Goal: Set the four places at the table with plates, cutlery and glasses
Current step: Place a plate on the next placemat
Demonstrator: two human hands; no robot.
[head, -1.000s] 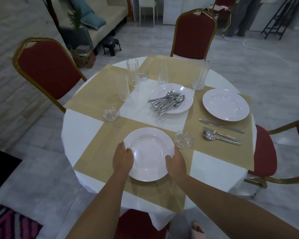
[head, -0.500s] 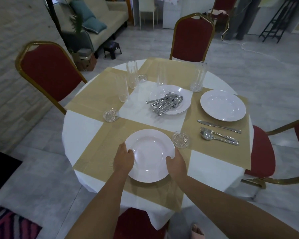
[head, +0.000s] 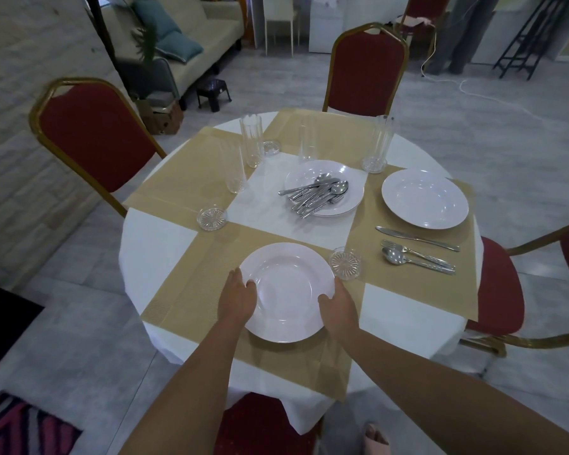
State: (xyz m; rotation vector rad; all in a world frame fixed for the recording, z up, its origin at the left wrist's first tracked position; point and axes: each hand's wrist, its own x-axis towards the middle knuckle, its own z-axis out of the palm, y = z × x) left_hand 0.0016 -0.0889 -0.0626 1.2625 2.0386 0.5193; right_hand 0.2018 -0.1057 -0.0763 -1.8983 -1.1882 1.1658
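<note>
A white plate [head: 288, 290] lies on the near gold placemat [head: 191, 300]. My left hand [head: 237, 300] grips its left rim and my right hand [head: 338, 305] grips its right rim. At the table's centre, a white plate stack [head: 352, 187] carries a pile of cutlery [head: 316, 195]. On the right placemat sits another white plate [head: 424, 198], with a knife [head: 416, 238], a fork [head: 417, 254] and a spoon [head: 414, 261] laid beside it. Several tall glasses stand at the back: one [head: 252, 144], another [head: 235, 170], a third [head: 376, 144].
Small glass coasters rest at the left [head: 211, 219], by the near plate [head: 345, 263] and at the back [head: 271, 147]. Red chairs stand at the left [head: 92, 136], far side [head: 366, 67] and right [head: 496, 287]. The round table [head: 158, 241] has a white cloth.
Both hands stay on the near plate's rims. The plate has barely shifted on the placemat; the view has tilted slightly.
</note>
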